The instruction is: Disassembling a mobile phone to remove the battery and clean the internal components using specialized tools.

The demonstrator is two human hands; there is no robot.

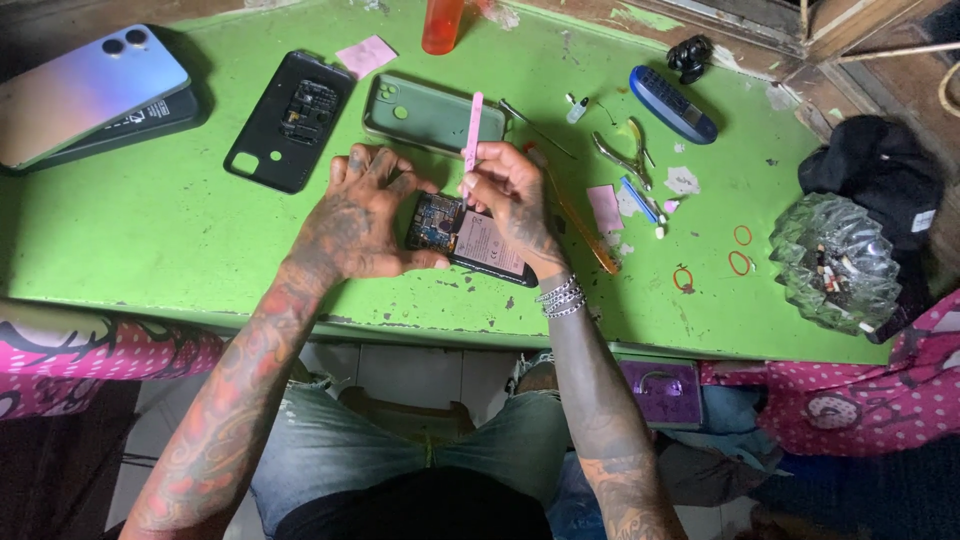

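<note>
Overhead, chipped green table [150, 250], both hands [355, 225] on opened phone [470, 240]

Open room lies to the left of the left hand [352, 222] — a wide bare stretch of green surface [150, 240] reaching the near edge, hemmed only by the black back cover [290, 120] and the stacked phones [85, 95] at the far left. Beyond the hands the green case [430, 115] blocks the way, just beside the fingers. To the right of the right hand [510, 195] the passage is cluttered — pliers [625, 155], paper scraps [604, 208], rubber bands [740, 250] and a glass ashtray [835, 262].
</note>
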